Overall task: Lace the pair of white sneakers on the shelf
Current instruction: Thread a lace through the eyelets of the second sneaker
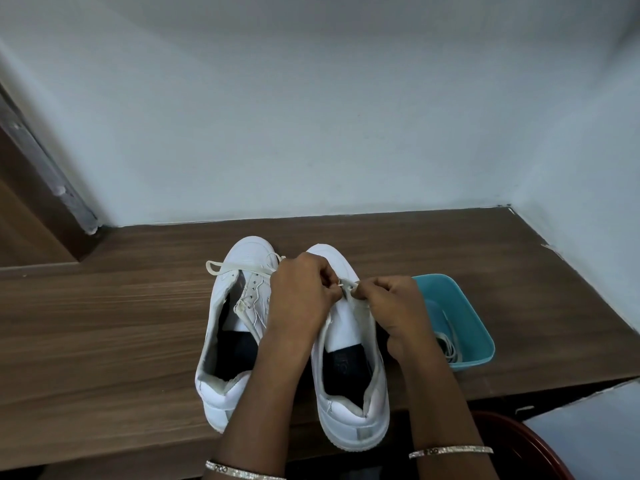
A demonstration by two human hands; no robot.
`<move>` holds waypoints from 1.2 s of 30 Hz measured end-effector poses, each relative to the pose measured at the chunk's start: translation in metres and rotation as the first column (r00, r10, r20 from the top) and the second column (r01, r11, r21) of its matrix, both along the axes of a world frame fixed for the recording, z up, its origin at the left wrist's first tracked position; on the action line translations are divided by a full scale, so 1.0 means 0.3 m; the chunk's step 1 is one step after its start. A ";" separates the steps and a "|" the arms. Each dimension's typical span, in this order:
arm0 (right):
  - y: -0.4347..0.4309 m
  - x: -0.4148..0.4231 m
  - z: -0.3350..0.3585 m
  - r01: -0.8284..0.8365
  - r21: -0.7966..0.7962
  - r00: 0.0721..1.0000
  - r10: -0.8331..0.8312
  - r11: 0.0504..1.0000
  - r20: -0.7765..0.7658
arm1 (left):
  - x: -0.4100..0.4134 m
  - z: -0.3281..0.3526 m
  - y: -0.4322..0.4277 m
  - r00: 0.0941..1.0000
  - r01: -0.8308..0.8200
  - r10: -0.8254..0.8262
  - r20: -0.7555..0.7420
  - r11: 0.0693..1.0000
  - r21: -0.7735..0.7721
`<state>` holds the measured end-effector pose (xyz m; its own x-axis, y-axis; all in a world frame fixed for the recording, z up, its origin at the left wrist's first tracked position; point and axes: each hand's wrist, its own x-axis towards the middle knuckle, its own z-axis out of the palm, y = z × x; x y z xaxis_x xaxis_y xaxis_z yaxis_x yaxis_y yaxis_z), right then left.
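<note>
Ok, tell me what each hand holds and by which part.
The left hand and right hand each pinch the white lace with fingertips, at a short stretch over the front eyelets of the sneaker nearer the teal tub. Which end cannot be told.

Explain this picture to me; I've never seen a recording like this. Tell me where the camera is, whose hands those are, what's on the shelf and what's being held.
There is no machine here. A person wears one camera on the head, and it looks down at their own two hands. On the wooden shelf stand the left-hand sneaker, with a loose lace across it, and the right-hand sneaker. The left hand and right hand both pinch a white lace over the front of the right-hand sneaker. Beside it sits a teal tub holding what looks like a spare lace.
</note>
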<state>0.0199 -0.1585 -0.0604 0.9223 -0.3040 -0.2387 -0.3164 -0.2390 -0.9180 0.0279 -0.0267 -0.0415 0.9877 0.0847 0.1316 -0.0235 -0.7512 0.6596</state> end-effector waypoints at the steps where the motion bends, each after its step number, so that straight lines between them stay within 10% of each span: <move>1: 0.001 0.000 -0.002 -0.002 0.007 1.000 0.002 1.000 -0.002 | -0.001 0.001 -0.003 1.000 -0.007 0.007 0.007 1.000 0.024; 36: 0.010 0.039 -0.043 -0.058 -0.042 0.984 0.064 0.997 0.167 | 0.015 -0.043 0.013 0.999 0.035 -0.029 0.044 0.989 -0.145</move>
<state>0.0317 -0.1555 -0.0734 0.9653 -0.2520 -0.0686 -0.1424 -0.2876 -0.9471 0.0323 -0.0228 -0.0543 0.9841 0.0741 0.1617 -0.0762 -0.6457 0.7597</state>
